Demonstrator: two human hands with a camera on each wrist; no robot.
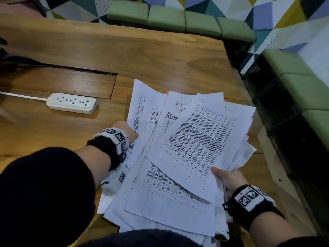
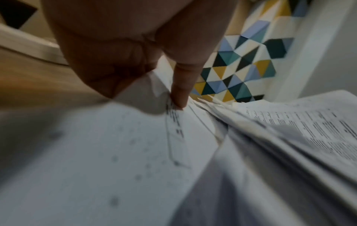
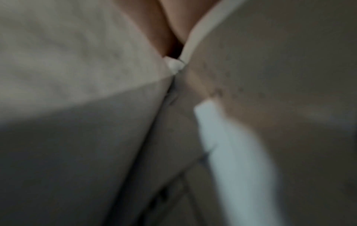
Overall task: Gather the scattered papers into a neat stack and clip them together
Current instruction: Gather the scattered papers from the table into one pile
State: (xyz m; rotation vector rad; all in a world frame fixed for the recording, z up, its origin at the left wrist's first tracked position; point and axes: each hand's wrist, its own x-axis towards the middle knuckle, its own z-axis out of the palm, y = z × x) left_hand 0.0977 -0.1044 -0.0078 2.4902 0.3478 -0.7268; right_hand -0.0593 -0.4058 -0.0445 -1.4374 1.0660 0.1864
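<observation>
Holding a messy fan of papers [image 1: 187, 148] over the tabletop [image 1: 142, 56], my left hand [image 1: 128, 131] and right hand [image 1: 229, 177] pinch opposite edges; I should loosen slightly and tap edges square before clipping.

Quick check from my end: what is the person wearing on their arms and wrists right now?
Both hands are bare. The left hand and right hand each have a black wrist band carrying white blocks printed with black square markers. Dark sleeves cover the arms above. A thin dark cord hangs by the right band.
</observation>
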